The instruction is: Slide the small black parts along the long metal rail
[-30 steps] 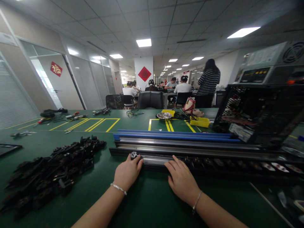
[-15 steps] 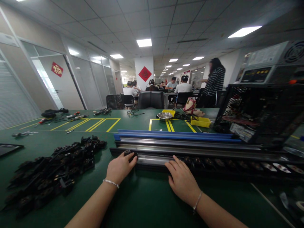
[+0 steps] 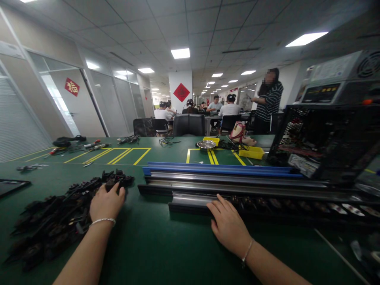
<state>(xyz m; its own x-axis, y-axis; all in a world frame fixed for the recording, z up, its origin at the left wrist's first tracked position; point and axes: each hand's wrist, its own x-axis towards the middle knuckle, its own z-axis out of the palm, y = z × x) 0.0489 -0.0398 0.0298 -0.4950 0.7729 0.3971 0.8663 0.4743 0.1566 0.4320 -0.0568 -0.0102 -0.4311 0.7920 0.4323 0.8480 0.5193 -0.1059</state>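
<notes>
Left hand (image 3: 106, 204) at a pile of black parts (image 3: 56, 213), right hand (image 3: 228, 226) on a partly filled front channel (image 3: 188, 199)

A green desk (image 3: 166, 249) with yellow tape lines spans the lower half of the view. At its right stands an open-sided computer case (image 3: 317, 138), boards visible inside and power supply units (image 3: 322, 94) stacked on top. Long pieces lie side by side to the left of the case: a blue rail (image 3: 219, 169) farthest off, dark metal channels (image 3: 184, 185) in the middle, and the front channel nearest the person. That channel carries a row of parts (image 3: 247, 202) along its right stretch; on the left, its shiny metal shows up to its end. The pile spreads over the desk's left side, with a strip of green surface between it and the channel ends. Beyond the blue rail sit a yellow bin (image 3: 251, 152) and a shiny round bowl (image 3: 206, 145); their contents are too small to tell.

The left hand is over the pile's right side, fingers bent around a dark part (image 3: 111, 184), thumb apart; whether they grip it cannot be told. The right hand lies palm down, fingers loosely spread, tips touching the front channel just left of its row.
</notes>
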